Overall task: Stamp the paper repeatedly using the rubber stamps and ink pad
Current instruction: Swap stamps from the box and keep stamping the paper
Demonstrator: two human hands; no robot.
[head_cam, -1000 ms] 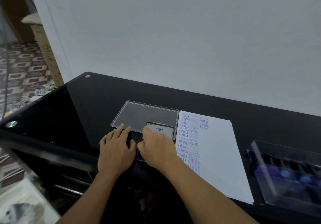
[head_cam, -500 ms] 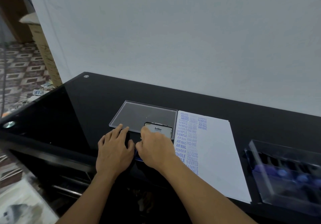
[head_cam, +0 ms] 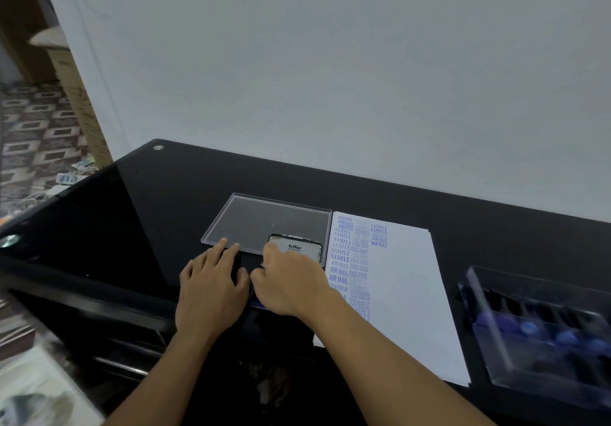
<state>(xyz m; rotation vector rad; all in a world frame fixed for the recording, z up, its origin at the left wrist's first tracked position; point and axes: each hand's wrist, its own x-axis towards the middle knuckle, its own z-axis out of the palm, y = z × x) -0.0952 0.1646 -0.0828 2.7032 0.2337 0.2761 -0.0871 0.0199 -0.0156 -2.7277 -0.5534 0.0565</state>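
The right hand (head_cam: 291,280) curls over the ink pad (head_cam: 296,248) — what it grips is hidden — the left hand (head_cam: 211,280) lies flat beside, and the paper (head_cam: 406,280) lies just right, long axis running away.

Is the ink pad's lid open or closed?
Open. The ink pad's lid stands tilted up behind the right hand; blue shows beneath that hand.

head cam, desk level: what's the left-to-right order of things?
left hand → right hand → stamped paper → clear box of stamps. The clear lid and ink pad overlap the hands, so they are left out.
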